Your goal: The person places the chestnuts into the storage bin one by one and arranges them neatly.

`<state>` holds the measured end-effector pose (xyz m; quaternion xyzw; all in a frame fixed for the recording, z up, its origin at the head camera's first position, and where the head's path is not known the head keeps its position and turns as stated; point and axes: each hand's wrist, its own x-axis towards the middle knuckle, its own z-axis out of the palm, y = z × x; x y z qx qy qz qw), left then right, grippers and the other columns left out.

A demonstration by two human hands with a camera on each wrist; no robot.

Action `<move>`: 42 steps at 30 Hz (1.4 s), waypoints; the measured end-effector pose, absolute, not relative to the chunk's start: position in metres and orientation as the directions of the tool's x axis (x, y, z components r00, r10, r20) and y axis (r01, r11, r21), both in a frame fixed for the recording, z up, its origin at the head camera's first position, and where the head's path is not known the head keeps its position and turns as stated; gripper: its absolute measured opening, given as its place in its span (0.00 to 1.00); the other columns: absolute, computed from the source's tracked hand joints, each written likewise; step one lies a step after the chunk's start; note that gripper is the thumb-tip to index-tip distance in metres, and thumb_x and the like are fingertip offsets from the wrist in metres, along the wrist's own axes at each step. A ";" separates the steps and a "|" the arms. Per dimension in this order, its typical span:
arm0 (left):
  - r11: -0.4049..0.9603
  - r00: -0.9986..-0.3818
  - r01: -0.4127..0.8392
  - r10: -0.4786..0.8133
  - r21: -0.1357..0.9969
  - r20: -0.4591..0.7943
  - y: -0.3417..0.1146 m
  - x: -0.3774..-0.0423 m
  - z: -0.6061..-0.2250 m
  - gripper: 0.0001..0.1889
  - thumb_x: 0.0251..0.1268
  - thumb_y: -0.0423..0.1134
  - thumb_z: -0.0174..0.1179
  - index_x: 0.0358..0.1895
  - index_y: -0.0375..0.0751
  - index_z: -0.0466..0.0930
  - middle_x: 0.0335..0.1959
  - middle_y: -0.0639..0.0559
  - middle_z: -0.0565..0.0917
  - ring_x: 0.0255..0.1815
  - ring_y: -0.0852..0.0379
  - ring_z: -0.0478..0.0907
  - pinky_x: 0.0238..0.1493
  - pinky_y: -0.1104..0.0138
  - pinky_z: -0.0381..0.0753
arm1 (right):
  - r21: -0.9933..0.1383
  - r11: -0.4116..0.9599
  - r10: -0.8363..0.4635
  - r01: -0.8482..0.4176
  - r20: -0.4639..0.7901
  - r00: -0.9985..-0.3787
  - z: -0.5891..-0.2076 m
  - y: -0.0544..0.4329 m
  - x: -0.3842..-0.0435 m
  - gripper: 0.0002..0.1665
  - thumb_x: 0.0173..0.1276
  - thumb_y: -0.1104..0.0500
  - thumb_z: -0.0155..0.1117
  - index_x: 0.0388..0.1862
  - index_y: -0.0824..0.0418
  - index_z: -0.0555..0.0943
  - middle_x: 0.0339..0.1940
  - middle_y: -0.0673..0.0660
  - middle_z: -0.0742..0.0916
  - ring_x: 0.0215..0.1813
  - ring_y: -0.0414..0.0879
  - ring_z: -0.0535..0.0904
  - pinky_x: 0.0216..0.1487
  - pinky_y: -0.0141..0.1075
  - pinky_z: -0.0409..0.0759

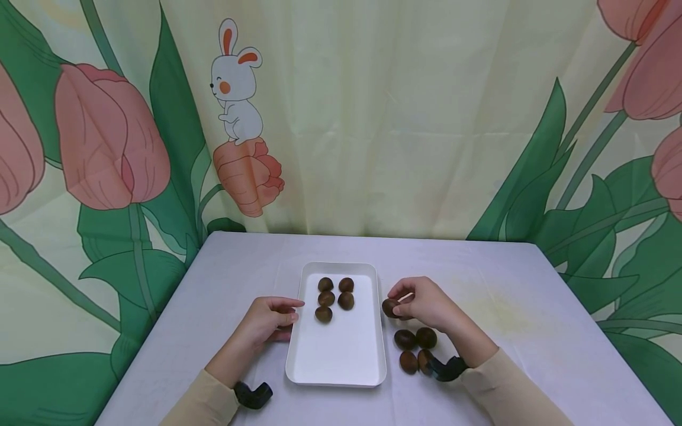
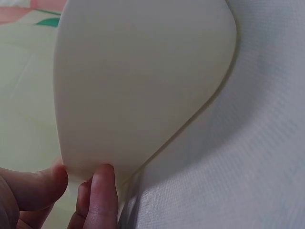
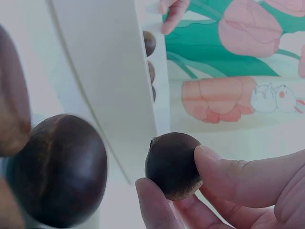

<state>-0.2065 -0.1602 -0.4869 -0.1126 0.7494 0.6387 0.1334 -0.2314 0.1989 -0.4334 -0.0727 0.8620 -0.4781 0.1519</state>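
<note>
Between thumb and fingers my right hand [image 1: 428, 303] pinches a chestnut [image 3: 172, 164], dark brown with a paler base, just off the right side of the white tray [image 1: 335, 361]. In that tray lie several chestnuts [image 1: 327, 299] in two columns near its far end, three on the left and two on the right. My left hand [image 1: 272, 322] touches the tray's left side, its fingertips [image 2: 102, 186] against the outer wall in the left wrist view. Loose chestnuts [image 1: 405, 339] sit on the cloth below my right hand, partly overlapped by the wrist camera.
A white cloth covers the table [image 1: 240, 260]. Behind its far edge hangs a curtain [image 1: 373, 118] printed with tulips, leaves and a rabbit on a carrot. Black wrist cameras [image 1: 253, 395] sit at both sleeves.
</note>
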 end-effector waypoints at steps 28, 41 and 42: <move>0.152 -0.940 -0.330 0.043 0.932 -0.340 -0.163 -0.207 -0.487 0.15 0.69 0.25 0.69 0.57 0.37 0.91 0.46 0.40 0.90 0.34 0.53 0.90 0.34 0.59 0.94 | -0.898 0.437 -0.373 -0.043 -0.137 -0.918 -0.428 0.159 -0.233 0.14 0.64 0.74 0.72 0.48 0.68 0.87 0.49 0.62 0.91 0.43 0.45 0.89 0.45 0.40 0.93; 0.142 -0.938 -0.335 0.037 0.931 -0.343 -0.163 -0.208 -0.489 0.15 0.68 0.25 0.69 0.56 0.37 0.91 0.45 0.41 0.90 0.34 0.54 0.89 0.33 0.59 0.94 | -0.911 0.410 -0.367 -0.038 -0.126 -0.922 -0.434 0.141 -0.238 0.14 0.63 0.74 0.73 0.49 0.69 0.87 0.49 0.64 0.90 0.42 0.45 0.90 0.44 0.38 0.93; 0.142 -0.939 -0.334 0.040 0.932 -0.342 -0.163 -0.208 -0.489 0.15 0.68 0.25 0.69 0.57 0.37 0.91 0.45 0.41 0.90 0.34 0.54 0.89 0.34 0.59 0.94 | -0.914 0.405 -0.369 -0.040 -0.123 -0.921 -0.435 0.139 -0.239 0.15 0.63 0.74 0.73 0.49 0.69 0.87 0.49 0.64 0.90 0.42 0.45 0.90 0.44 0.38 0.93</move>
